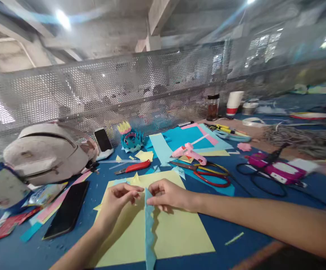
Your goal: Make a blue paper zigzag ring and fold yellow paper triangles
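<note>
A long light-blue paper strip [149, 236] with one jagged edge stands upright over a pale yellow sheet [185, 236]. My right hand [165, 195] pinches its far end between thumb and fingers. Just left of that end is my left hand [122, 198], its thumb and index fingertips close together; whether they touch the strip or hold anything I cannot make out. Small yellow and blue paper scraps [135, 180] lie on the sheet's far edge, behind my hands.
Beyond the sheet lie a red utility knife [135, 167], red-handled scissors [210, 178] and a pink glue gun [189, 153]. A black phone [67, 210] lies left, near a white backpack [46, 150]. A purple device [278, 168] with a black cable sits right. A blue paper crown [132, 140] stands behind.
</note>
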Available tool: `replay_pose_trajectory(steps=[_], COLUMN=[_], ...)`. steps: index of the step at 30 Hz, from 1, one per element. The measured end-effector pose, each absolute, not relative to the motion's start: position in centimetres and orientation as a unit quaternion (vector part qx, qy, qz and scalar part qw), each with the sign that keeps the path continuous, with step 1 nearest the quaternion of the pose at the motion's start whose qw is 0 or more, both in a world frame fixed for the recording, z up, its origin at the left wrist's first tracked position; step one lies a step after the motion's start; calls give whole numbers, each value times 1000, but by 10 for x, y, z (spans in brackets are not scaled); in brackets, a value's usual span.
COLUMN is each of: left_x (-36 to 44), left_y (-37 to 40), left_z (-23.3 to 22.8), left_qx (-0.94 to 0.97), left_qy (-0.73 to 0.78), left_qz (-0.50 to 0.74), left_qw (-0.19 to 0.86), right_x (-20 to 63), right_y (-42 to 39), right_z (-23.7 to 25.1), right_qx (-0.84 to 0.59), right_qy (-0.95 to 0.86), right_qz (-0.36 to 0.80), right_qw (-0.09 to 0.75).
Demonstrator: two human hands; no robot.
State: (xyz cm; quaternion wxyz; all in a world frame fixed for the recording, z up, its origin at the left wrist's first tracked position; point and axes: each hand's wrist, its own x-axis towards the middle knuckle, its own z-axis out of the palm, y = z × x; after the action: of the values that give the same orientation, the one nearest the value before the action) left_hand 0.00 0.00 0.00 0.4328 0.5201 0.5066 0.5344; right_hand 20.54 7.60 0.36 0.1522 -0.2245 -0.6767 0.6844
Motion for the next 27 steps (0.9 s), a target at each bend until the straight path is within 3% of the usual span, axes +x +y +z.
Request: replay_pose_trajectory(steps=[10, 23, 27], left_x=[15, 23, 23], left_y=[-2, -20, -23], left_z=[12, 21, 24], left_qx=[555, 674, 692], left_qy=[513, 595, 586], left_qz=[503, 372, 357], left_qw=[421, 230, 224], right_x=[205, 203, 203], right_y=[75, 63, 62], right_z=[0, 0, 1], right_qx=[-202, -293, -283], right_qy=[-681, -708, -718], right_qz=[683, 623, 618], right_qw=[167, 156, 152])
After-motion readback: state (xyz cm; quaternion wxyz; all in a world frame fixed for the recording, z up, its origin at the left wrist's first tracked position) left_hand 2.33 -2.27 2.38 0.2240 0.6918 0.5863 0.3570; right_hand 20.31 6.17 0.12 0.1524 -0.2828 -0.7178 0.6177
